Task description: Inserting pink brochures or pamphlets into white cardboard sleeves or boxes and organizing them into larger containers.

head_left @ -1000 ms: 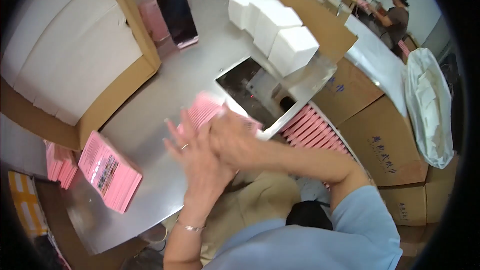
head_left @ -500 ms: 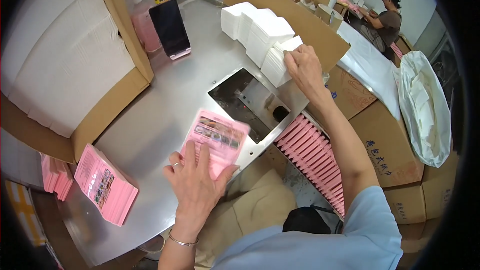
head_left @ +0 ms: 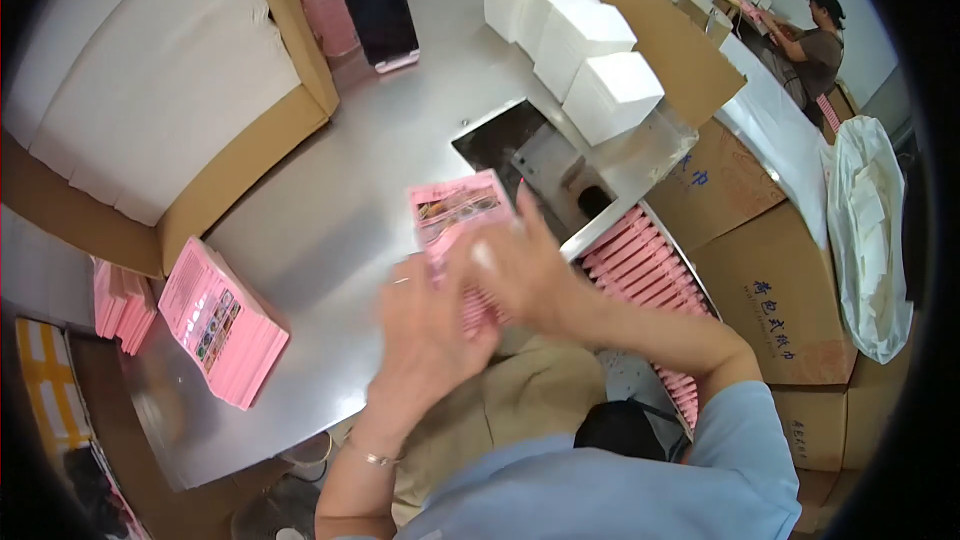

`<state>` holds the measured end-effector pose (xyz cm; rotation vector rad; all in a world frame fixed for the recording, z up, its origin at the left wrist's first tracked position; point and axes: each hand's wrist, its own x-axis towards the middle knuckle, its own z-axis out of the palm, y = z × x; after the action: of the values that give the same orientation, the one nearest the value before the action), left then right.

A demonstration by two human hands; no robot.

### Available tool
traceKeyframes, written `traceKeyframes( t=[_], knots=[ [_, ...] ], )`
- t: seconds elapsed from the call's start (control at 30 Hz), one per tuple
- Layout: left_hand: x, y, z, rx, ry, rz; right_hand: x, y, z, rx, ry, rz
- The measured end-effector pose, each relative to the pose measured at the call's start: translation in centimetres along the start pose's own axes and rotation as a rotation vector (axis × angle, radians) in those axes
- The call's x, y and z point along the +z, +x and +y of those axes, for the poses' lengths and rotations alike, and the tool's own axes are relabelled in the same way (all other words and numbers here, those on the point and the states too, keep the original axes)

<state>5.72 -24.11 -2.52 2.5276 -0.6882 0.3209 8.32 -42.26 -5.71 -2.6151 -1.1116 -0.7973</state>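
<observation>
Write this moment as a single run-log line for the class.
left hand: on pink wrappers | right hand: at same wrappers, blurred | table: white paper stacks, phone

On the surface (head_left: 310,230), a packet pile (head_left: 225,325) lies at left, a carton (head_left: 250,165) behind it. A phone (head_left: 378,12) stands at the back. Paper stacks (head_left: 580,38) stand behind the recess (head_left: 510,140), a packet bundle (head_left: 460,205) before it; rightward, a packet row (head_left: 645,260) lies in a trough (head_left: 686,261), boxes (head_left: 765,285) beyond.
</observation>
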Motion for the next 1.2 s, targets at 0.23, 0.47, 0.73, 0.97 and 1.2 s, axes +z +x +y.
traceKeyframes(
  t=[0.23, 0.47, 0.73, 0.97, 1.2],
  knots=[
    [-2.7, -1.3, -0.3, -0.122, -0.219, -0.063, 4.6, -0.1, 11.5, 0.612, 0.303, -0.203],
    [-11.2, -9.6, -10.7, -0.219, 0.478, 0.602, -4.7, 1.5, 9.7, 0.419, -0.185, 0.169],
    [-12.1, -11.2, -16.0, -0.569, 0.566, 0.111, -4.4, 0.1, 17.8, 0.555, -0.434, 0.197],
    [-12.5, -12.2, -17.8, -0.613, 0.604, 0.107, -4.6, 0.3, 18.2, 0.607, -0.304, 0.241],
    [0.4, -2.0, -2.8, 0.0, 0.123, 0.036, -4.7, -0.6, 17.5, 0.49, -0.361, 0.329]
  ],
)
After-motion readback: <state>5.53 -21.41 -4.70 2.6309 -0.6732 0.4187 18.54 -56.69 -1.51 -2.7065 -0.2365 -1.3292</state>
